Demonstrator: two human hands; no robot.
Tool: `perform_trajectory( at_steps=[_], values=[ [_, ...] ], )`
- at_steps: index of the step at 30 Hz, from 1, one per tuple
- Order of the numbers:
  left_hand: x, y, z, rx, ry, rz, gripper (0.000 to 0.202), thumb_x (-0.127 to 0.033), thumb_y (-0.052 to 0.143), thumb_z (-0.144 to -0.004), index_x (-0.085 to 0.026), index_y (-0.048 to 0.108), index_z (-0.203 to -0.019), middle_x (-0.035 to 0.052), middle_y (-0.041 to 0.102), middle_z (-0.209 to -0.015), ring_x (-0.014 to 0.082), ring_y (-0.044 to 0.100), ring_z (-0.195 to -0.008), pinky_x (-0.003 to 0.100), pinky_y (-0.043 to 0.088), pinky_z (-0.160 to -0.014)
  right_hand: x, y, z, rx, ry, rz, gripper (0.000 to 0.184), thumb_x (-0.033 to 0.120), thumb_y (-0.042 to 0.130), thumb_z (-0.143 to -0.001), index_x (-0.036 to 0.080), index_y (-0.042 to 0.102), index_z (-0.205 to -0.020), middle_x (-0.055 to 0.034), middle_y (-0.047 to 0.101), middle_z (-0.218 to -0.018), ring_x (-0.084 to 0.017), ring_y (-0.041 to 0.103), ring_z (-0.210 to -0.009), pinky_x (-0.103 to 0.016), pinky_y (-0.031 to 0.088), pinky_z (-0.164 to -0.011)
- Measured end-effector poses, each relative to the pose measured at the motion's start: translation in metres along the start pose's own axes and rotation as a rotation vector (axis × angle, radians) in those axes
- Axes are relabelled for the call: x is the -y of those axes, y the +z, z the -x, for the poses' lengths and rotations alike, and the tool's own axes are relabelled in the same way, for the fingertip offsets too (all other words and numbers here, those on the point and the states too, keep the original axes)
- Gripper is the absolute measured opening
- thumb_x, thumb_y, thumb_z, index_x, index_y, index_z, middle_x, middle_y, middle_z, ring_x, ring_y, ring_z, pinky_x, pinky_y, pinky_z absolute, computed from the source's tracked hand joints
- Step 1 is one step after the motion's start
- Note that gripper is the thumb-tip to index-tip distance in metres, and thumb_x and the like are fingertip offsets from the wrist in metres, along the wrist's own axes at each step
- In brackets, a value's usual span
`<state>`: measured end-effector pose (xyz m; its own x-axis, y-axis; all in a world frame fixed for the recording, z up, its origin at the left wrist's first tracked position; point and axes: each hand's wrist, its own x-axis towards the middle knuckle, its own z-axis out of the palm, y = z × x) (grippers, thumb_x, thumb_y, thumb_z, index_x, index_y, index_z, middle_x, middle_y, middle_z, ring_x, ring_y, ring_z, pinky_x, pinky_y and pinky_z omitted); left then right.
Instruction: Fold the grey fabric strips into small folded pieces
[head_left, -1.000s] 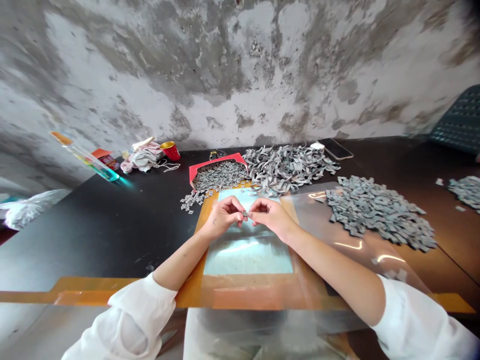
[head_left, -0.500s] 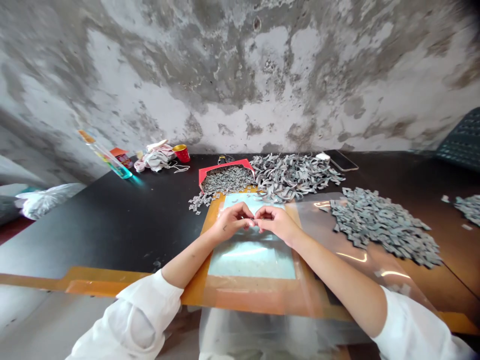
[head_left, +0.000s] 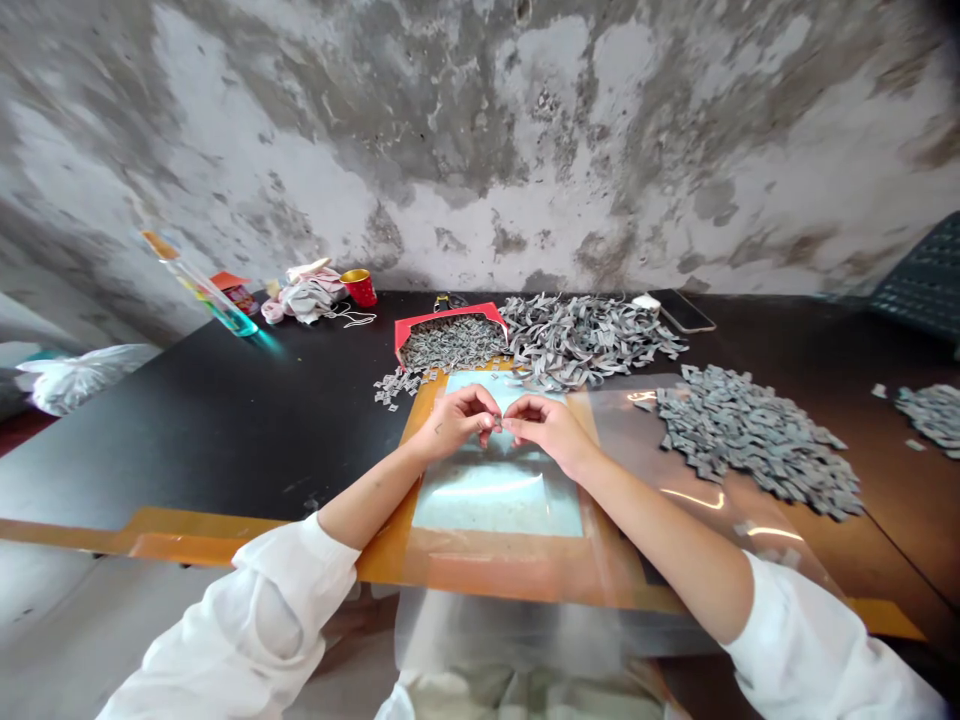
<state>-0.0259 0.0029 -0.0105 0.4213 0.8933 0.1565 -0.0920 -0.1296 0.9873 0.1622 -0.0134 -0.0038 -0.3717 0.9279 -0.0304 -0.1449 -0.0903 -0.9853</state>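
Over the pale blue sheet (head_left: 487,505) my left hand (head_left: 456,420) and my right hand (head_left: 551,430) meet, fingertips almost touching. Both are closed in a pinch on a small grey piece (head_left: 498,423), mostly hidden by the fingers. Just beyond them lies a red-edged box (head_left: 450,318) full of small grey pieces, some spilled at its front left. Beside it is a heap of grey fabric-like strips (head_left: 589,340). Right of my right hand, a pile of flat grey pieces (head_left: 754,435) rests partly on clear plastic film (head_left: 637,450).
A phone (head_left: 684,310) lies at the back right. At the back left are a red cup (head_left: 360,288), a bundled cloth (head_left: 311,295) and a tube of blue-green liquid (head_left: 214,295). Brown tape (head_left: 195,535) runs along the front edge of the black table (head_left: 300,400).
The view has tilted down slightly. My fingertips have shifted a little and the small grey piece between them shows more clearly. The piles look the same.
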Motion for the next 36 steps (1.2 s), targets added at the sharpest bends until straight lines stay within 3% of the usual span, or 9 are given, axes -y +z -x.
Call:
perform_trajectory(
  at_steps=[8, 13, 18, 23, 26, 29, 33, 36],
  values=[
    [0.003, 0.003, 0.003, -0.030, -0.016, -0.096, 0.033, -0.033, 0.080, -0.068, -0.015, 0.055, -0.080, -0.0018, 0.061, -0.059, 0.0093, 0.056, -0.048, 0.020, 0.044, -0.047, -0.004, 0.000, -0.001, -0.053, -0.126, 0.230, 0.025, 0.041, 0.075, -0.069, 0.019, 0.066, -0.076, -0.0006, 0.066, -0.072, -0.013, 0.056, -0.059, -0.027, 0.045, -0.058],
    [0.004, 0.003, 0.004, 0.032, -0.060, -0.097, 0.041, -0.026, 0.077, -0.071, -0.020, 0.049, -0.101, -0.0028, 0.065, -0.064, 0.0099, 0.057, -0.051, 0.020, 0.044, -0.050, -0.002, -0.004, 0.004, -0.051, -0.291, 0.486, 0.017, 0.034, 0.069, -0.079, 0.023, 0.072, -0.092, -0.0017, 0.071, -0.080, -0.017, 0.062, -0.071, -0.029, 0.047, -0.068],
    [0.000, 0.003, 0.004, 0.063, -0.086, -0.053, 0.039, -0.029, 0.073, -0.075, -0.020, 0.044, -0.100, -0.0020, 0.067, -0.065, 0.0092, 0.055, -0.046, 0.021, 0.043, -0.049, 0.001, -0.005, 0.007, 0.014, -0.491, 0.726, 0.013, 0.031, 0.066, -0.083, 0.028, 0.076, -0.090, -0.0030, 0.073, -0.089, -0.019, 0.065, -0.080, -0.032, 0.048, -0.075],
    [0.001, 0.005, 0.001, 0.041, -0.097, -0.081, 0.033, -0.038, 0.072, -0.077, -0.018, 0.049, -0.092, -0.0022, 0.064, -0.063, 0.0088, 0.055, -0.048, 0.020, 0.044, -0.050, 0.003, -0.008, 0.008, -0.022, -0.583, 0.922, 0.020, 0.034, 0.058, -0.089, 0.028, 0.075, -0.098, -0.0050, 0.073, -0.092, -0.021, 0.065, -0.084, -0.033, 0.048, -0.077],
    [0.001, 0.006, 0.001, 0.072, -0.128, -0.115, 0.033, -0.046, 0.066, -0.081, -0.016, 0.053, -0.079, -0.0014, 0.060, -0.061, 0.0091, 0.056, -0.050, 0.022, 0.046, -0.053, 0.003, -0.010, 0.008, -0.054, -0.617, 1.029, 0.023, 0.034, 0.055, -0.090, 0.027, 0.074, -0.101, -0.0055, 0.073, -0.093, -0.021, 0.065, -0.087, -0.033, 0.048, -0.080],
    [-0.001, 0.006, 0.001, 0.087, -0.116, -0.098, 0.035, -0.048, 0.063, -0.083, -0.015, 0.052, -0.078, -0.0021, 0.057, -0.059, 0.0089, 0.054, -0.051, 0.022, 0.046, -0.052, 0.003, -0.011, 0.008, -0.096, -0.633, 1.062, 0.023, 0.035, 0.056, -0.090, 0.026, 0.074, -0.101, -0.0060, 0.073, -0.094, -0.021, 0.065, -0.087, -0.033, 0.048, -0.081],
    [-0.005, 0.004, -0.001, 0.002, -0.056, -0.123, 0.034, -0.047, 0.063, -0.084, -0.015, 0.051, -0.076, -0.0033, 0.055, -0.059, 0.0074, 0.051, -0.049, 0.021, 0.044, -0.051, 0.004, -0.012, 0.007, -0.180, -0.632, 1.031, 0.023, 0.035, 0.057, -0.090, 0.026, 0.074, -0.101, -0.0063, 0.073, -0.098, -0.021, 0.066, -0.091, -0.032, 0.048, -0.084],
    [-0.005, 0.002, -0.001, -0.030, -0.029, -0.100, 0.034, -0.046, 0.063, -0.084, -0.016, 0.050, -0.077, -0.0026, 0.057, -0.061, 0.0079, 0.053, -0.052, 0.021, 0.046, -0.052, 0.004, -0.013, 0.005, -0.171, -0.599, 1.010, 0.021, 0.034, 0.059, -0.089, 0.026, 0.074, -0.102, -0.0059, 0.073, -0.099, -0.021, 0.066, -0.092, -0.032, 0.048, -0.084]
  ],
)
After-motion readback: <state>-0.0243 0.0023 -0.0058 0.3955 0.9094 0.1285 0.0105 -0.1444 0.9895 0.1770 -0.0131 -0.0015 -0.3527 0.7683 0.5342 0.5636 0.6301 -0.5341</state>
